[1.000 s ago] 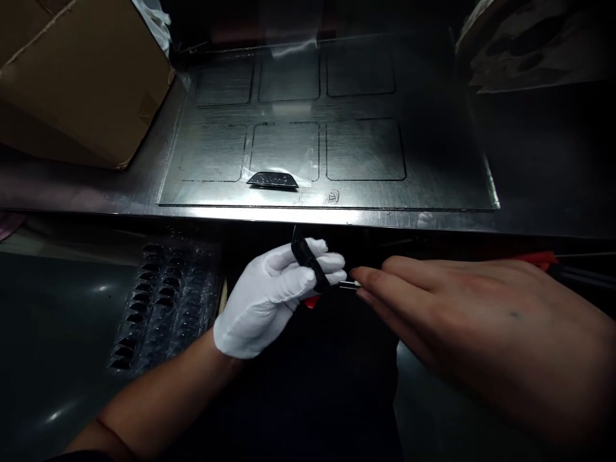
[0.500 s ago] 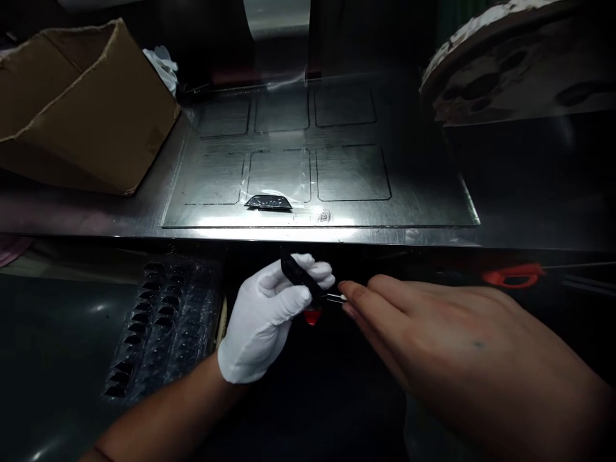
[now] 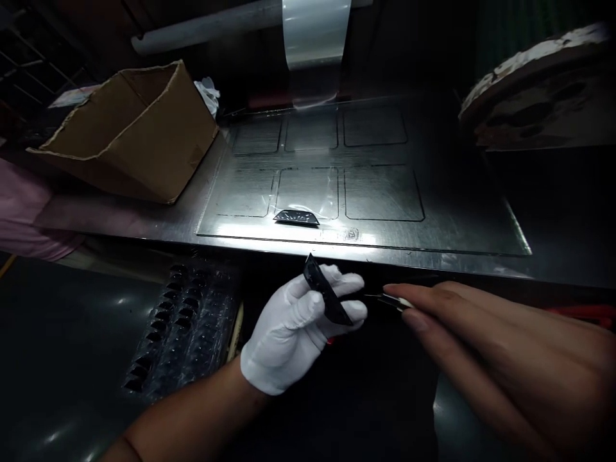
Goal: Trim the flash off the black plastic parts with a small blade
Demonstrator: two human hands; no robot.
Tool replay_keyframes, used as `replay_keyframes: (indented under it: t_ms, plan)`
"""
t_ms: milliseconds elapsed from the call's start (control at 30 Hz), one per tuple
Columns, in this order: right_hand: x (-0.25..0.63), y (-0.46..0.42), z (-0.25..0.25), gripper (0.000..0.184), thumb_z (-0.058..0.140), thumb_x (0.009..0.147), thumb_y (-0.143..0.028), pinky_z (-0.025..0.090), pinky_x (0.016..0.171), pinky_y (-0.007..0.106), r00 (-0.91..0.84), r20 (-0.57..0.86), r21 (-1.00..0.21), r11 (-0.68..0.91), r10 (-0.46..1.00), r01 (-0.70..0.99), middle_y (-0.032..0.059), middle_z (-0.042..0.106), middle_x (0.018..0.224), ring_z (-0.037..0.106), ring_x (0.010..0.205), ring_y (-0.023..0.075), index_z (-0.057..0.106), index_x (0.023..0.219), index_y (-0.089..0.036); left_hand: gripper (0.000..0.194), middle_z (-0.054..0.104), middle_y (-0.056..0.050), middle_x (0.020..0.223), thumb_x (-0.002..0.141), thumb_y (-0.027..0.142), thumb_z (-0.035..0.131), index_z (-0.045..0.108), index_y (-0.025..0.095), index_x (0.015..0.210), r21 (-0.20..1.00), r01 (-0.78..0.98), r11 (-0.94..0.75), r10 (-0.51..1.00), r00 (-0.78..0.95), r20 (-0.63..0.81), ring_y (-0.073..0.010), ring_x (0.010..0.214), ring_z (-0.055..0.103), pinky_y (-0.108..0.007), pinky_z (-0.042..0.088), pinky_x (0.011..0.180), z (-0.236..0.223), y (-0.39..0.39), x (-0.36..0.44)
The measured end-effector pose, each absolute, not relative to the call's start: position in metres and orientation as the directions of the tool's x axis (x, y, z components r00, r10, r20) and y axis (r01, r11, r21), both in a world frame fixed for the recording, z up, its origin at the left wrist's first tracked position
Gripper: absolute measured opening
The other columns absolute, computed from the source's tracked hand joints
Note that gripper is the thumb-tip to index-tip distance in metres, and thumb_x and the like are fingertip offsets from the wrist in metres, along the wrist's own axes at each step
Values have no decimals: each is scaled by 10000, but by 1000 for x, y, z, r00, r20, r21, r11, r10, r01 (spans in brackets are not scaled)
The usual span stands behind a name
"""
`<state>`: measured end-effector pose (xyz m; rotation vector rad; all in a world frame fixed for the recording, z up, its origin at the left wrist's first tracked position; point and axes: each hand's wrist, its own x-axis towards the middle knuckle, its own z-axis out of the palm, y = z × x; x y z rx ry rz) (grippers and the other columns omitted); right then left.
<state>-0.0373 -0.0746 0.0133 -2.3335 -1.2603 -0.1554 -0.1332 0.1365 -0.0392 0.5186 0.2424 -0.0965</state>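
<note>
A white glove covers my left hand [image 3: 293, 327], closed on a narrow black trapezoid-shaped piece [image 3: 327, 292] held on a slant between thumb and fingers. To its right, my bare right hand [image 3: 462, 333] pinches a thin pointed metal tool [image 3: 392, 299] with a pale part near the fingertips. The tool's tip points at the black piece, with a small gap between them. A second black piece [image 3: 297, 217] of like shape lies on the glass plate [image 3: 385, 237], by its front edge, with clear film around it.
A clear plastic tray [image 3: 192, 340] with several black pieces stands at lower left. An open cardboard box [image 3: 158, 144] sits on the metal bench at left. A film strip [image 3: 315, 38] hangs at the back, and a large round wheel-like object [image 3: 539, 96] stands at right.
The tool has drawn back rightward from the black piece, and my left hand has turned so more of the piece shows. The view has shifted, moving the bench rightward and down in the picture.
</note>
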Motion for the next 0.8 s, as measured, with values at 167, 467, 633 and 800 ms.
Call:
replay_keyframes:
  t_ms: [167,467,633,800]
  plan:
    - [-34,-76,9,419,563,1048,-231,599,873,320,545,345,-384,-415,764,825,10,729,1271,726,1066,196,578,1460,-310,264,716,-124,1357,1017,240,695,732,184,1273,464,150,873,-38,970,-241,-181,1038,763,-341,603,1028,-38,137,-134]
    - [71,-44,-39,393,512,1035,-271,516,971,518,781,380,-272,-747,496,607,199,721,1253,636,1118,354,735,1322,-121,285,760,-95,1285,910,301,826,789,250,1189,497,197,845,-12,936,-352,-175,957,770,-306,614,965,-37,128,-140]
    - [14,-77,-74,365,528,1014,-407,481,1089,518,904,414,-642,-671,106,372,157,660,1329,594,1238,327,693,1288,-231,432,770,-85,1259,740,399,948,811,294,1136,614,443,653,13,805,-594,-267,939,779,-377,628,953,-49,127,-154]
    - [-46,-139,-110,423,377,1111,-494,599,801,398,927,309,-707,-704,-214,73,106,683,1054,676,911,217,638,1209,-175,538,775,-97,1124,757,495,916,784,229,1205,581,653,486,-97,701,-706,-327,1055,735,-437,560,1062,-74,123,-156]
